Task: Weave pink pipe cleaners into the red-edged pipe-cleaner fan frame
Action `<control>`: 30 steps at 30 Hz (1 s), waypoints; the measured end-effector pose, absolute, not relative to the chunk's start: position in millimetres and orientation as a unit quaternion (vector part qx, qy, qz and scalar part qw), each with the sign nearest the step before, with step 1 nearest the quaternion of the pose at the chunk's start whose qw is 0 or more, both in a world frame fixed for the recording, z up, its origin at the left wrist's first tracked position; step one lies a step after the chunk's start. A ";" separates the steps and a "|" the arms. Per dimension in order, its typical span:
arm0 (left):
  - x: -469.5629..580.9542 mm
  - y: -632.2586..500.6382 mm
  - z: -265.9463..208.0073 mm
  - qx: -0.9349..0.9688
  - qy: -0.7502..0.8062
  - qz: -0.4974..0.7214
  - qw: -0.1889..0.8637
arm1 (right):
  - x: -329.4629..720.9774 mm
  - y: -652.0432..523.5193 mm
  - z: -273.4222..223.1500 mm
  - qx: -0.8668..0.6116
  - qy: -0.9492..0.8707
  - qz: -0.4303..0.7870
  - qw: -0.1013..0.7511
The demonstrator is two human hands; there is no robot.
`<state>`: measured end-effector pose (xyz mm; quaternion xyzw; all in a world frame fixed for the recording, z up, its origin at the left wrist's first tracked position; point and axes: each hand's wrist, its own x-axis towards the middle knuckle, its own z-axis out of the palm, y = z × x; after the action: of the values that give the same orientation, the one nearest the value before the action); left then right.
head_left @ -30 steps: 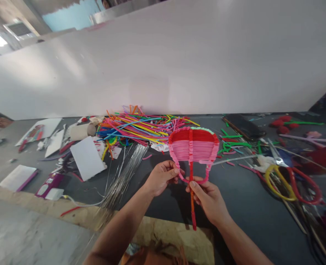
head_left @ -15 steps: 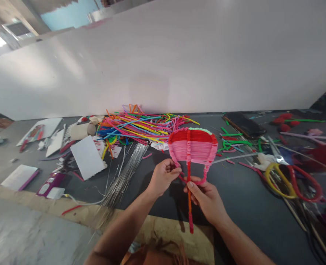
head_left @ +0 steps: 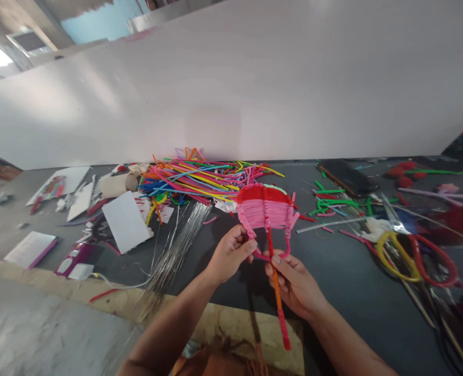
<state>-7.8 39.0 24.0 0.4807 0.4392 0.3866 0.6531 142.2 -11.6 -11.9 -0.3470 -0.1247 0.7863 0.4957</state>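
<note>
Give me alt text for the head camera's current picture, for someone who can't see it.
A person's left hand and right hand hold a pink and red pipe-cleaner piece with a long stem above a dark table. Beyond it lies a heap of colorful pipe cleaners, with scissors to the right.

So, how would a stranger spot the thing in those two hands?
Below the white panel is a dark tabletop. Near its middle, the left hand and right hand hold a pipe-cleaner piece shaped like a rounded fan. Unlike the heap of loose pipe cleaners behind it, it forms one shape: pink rows under a red band, on a red and orange stem.
</note>
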 end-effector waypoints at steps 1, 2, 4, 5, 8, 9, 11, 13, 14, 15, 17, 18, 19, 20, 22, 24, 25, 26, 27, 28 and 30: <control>-9.6 39.4 23.5 0.475 0.428 0.387 0.665 | 142.3 -12.0 -12.5 -0.334 -0.120 0.796 0.490; -10.9 39.6 22.7 0.469 0.417 0.384 0.677 | 142.2 -12.4 -13.1 -0.323 -0.116 0.805 0.484; -11.8 39.4 21.3 0.457 0.402 0.379 0.697 | 141.3 -13.2 -14.0 -0.313 -0.111 0.813 0.478; -11.2 39.0 20.9 0.453 0.401 0.378 0.701 | 140.7 -13.5 -14.2 -0.316 -0.112 0.812 0.478; -7.1 37.0 21.1 0.444 0.419 0.390 0.689 | 138.7 -13.6 -13.2 -0.342 -0.135 0.793 0.487; -5.4 36.2 21.4 0.443 0.428 0.394 0.682 | 138.3 -13.4 -12.3 -0.350 -0.145 0.785 0.490; -2.7 34.8 21.5 0.438 0.435 0.400 0.678 | 137.9 -12.8 -10.2 -0.358 -0.157 0.776 0.495; -1.8 33.6 20.4 0.425 0.426 0.408 0.686 | 138.3 -12.3 -8.5 -0.357 -0.156 0.777 0.495; -2.1 33.2 19.4 0.418 0.418 0.413 0.693 | 138.7 -12.2 -8.2 -0.356 -0.152 0.780 0.493; -2.9 32.9 18.1 0.411 0.409 0.417 0.700 | 139.2 -12.1 -8.2 -0.354 -0.148 0.783 0.490; -5.8 33.1 15.6 0.408 0.395 0.420 0.708 | 140.0 -12.4 -9.2 -0.353 -0.142 0.788 0.484; -7.7 33.5 14.5 0.411 0.391 0.418 0.710 | 140.3 -12.7 -10.0 -0.352 -0.139 0.792 0.479; -10.0 34.2 13.7 0.418 0.389 0.413 0.709 | 140.3 -13.1 -10.8 -0.350 -0.136 0.796 0.475; -12.5 35.1 13.1 0.427 0.389 0.407 0.708 | 140.3 -13.6 -11.5 -0.348 -0.132 0.800 0.471; -17.8 37.0 12.9 0.450 0.389 0.388 0.704 | 139.6 -14.6 -12.2 -0.345 -0.129 0.806 0.462; -23.1 38.8 14.0 0.478 0.392 0.366 0.696 | 138.8 -15.5 -12.6 -0.353 -0.142 0.802 0.461; -25.6 39.5 14.9 0.494 0.394 0.354 0.690 | 138.6 -16.0 -13.0 -0.360 -0.157 0.795 0.462; -27.9 40.1 16.1 0.508 0.399 0.342 0.683 | 138.5 -16.3 -13.6 -0.369 -0.176 0.786 0.464; -29.8 40.6 17.4 0.521 0.406 0.331 0.674 | 138.6 -16.7 -14.3 -0.376 -0.198 0.777 0.464; -31.3 41.1 18.9 0.535 0.414 0.320 0.664 | 139.0 -16.9 -15.1 -0.384 -0.219 0.767 0.464; -33.0 42.2 21.7 0.556 0.428 0.297 0.647 | 139.9 -17.2 -16.2 -0.399 -0.255 0.751 0.460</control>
<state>-33.0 42.2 21.7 0.5565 0.4281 0.2973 0.6471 139.9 -17.2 -16.2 -0.3993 -0.2548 0.7512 0.4596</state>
